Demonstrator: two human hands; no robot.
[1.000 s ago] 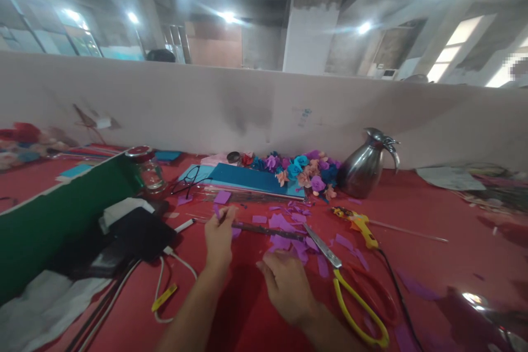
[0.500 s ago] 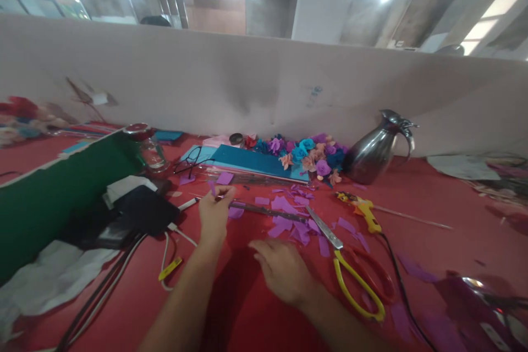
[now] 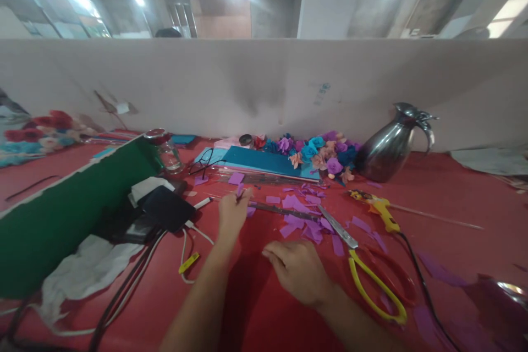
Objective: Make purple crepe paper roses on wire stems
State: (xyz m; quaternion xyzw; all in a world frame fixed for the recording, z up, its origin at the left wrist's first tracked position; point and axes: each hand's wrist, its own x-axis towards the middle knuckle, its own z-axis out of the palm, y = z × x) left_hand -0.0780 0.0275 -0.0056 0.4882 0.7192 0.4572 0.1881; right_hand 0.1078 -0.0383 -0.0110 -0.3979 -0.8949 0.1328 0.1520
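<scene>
Evidently, our left hand [image 3: 234, 213] pinches a strip [image 3: 240, 190] above the table [image 3: 445, 192]; whether our curled right hand [image 3: 300, 270] holds anything, we cannot tell. Scissors [image 3: 353, 243] lie near it, probably for easy reach.

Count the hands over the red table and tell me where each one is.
2. The left hand is left of centre, holding a purple paper piece; the right hand is nearer the camera, left of the scissors. Neither is hidden.
</scene>
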